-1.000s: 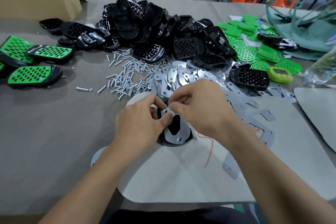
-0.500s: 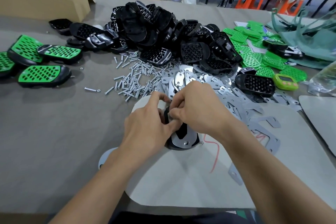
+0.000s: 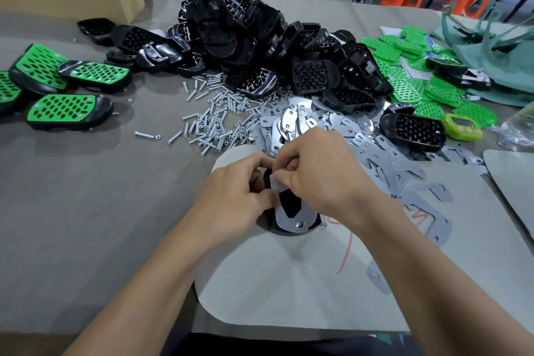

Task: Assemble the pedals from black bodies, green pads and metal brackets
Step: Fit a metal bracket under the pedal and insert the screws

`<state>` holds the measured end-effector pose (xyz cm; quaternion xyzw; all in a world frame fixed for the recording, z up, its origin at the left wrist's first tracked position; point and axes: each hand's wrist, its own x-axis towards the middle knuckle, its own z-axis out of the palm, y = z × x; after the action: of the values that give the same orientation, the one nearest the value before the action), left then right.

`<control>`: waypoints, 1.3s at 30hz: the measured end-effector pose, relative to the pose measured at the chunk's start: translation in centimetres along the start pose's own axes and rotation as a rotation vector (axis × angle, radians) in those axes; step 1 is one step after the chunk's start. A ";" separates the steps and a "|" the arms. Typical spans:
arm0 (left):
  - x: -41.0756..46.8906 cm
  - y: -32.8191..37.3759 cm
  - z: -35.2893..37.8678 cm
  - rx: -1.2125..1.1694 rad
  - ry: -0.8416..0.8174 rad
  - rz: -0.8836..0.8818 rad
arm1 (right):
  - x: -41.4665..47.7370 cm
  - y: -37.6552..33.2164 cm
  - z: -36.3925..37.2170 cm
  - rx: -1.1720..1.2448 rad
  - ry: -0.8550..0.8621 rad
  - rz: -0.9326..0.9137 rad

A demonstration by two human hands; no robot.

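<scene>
Looking closest in first: both hands are bunched over one pedal on the pale mat [image 3: 289, 283] right in front of me. The black body [image 3: 284, 233] lies underside up with a metal bracket [image 3: 281, 218] laid on it, and a screw [image 3: 299, 224] already sits through the bracket's near end. The left hand [image 3: 231, 191] grips the body's side with its thumb pressed on the bracket edge. The right hand [image 3: 320, 170] pinches the bracket's far tip, fingers curled tight; can't tell if there's a nut or screw in there.

Compared with a second ago, not much has moved. The hands have just closed in tighter over that far end, so I'd guess the second fastener is still being fiddled in and this pedal isn't done yet.

Just past the hands are the loose screws [image 3: 213, 121] and the spare brackets [image 3: 303, 121]. Beyond those sits the big heap of black bodies [image 3: 245, 29], with green pads [image 3: 410, 87] off right. Finished pedals [image 3: 66, 108] lie on the tabletop [image 3: 86, 196] at far left.
</scene>
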<state>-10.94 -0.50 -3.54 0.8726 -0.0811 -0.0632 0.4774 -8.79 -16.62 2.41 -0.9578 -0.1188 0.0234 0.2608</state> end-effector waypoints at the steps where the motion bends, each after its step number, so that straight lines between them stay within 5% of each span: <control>1: 0.2 -0.1 0.0 0.001 0.002 -0.009 | 0.0 0.1 0.0 0.016 -0.008 0.008; 14: 1.3 -0.2 -0.2 -0.148 -0.031 -0.039 | -0.6 -1.2 0.4 -0.291 -0.099 -0.062; 21: 1.5 -0.8 -0.3 -0.115 -0.022 -0.030 | -1.3 0.4 -0.1 0.094 -0.041 -0.007; 39: 1.4 -0.6 0.2 -0.206 -0.008 -0.063 | -3.0 1.9 0.3 0.265 0.037 -0.043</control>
<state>-9.55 -0.66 -4.19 0.8209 -0.0486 -0.0894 0.5619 -11.29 -18.82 1.16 -0.9124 -0.1302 0.0160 0.3878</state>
